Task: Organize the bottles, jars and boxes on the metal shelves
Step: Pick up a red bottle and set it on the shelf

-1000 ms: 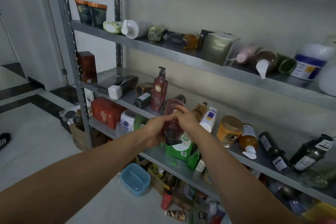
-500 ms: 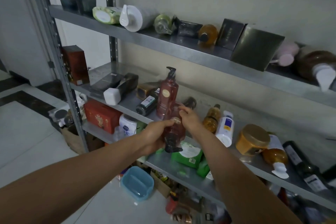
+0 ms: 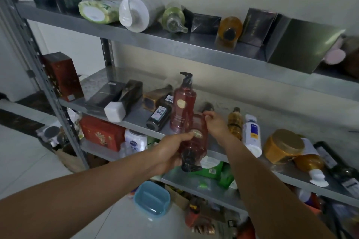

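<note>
Fingers: left hand, right hand grip inverted red bottle; label illegible.

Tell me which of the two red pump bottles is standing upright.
The shelved red bottle stands upright with its black pump on top. The held red bottle is inverted, gripped by the left hand and right hand.

Both forearms stretched forward, left hand and right hand — fingers curled — gripping one bottle
</note>
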